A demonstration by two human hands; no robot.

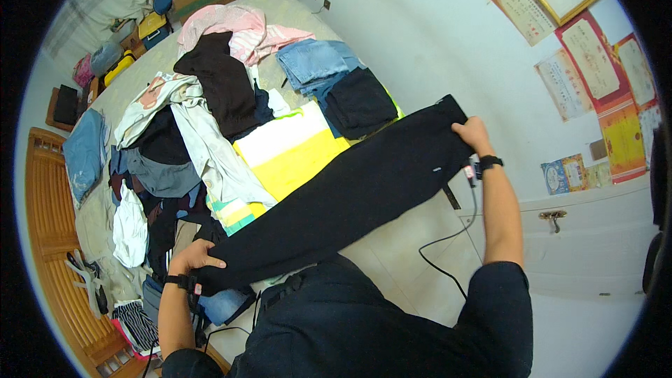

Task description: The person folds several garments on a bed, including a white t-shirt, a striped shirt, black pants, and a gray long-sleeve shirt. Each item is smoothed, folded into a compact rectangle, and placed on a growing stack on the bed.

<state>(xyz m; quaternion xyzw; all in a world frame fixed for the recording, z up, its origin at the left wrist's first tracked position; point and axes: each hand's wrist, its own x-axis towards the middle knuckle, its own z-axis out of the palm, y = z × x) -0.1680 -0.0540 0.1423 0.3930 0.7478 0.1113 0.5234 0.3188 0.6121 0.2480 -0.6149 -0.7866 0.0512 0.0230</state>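
Observation:
A pair of black trousers, folded lengthwise, stretches between my two hands in front of my body. My left hand grips the lower left end, with the thumb lying on top of the cloth. At the upper right end, my right hand holds the other edge. Behind the trousers, a yellow and white cloth lies spread on the bed and is partly covered by them. Folded black clothing and folded blue jeans rest beyond, near the wall side.
Loose clothes crowd the bed, among them a dark brown garment, a pink garment and grey clothing. A blue pillow lies by the wooden headboard. A cable hangs from my right wrist. A white cabinet stands right.

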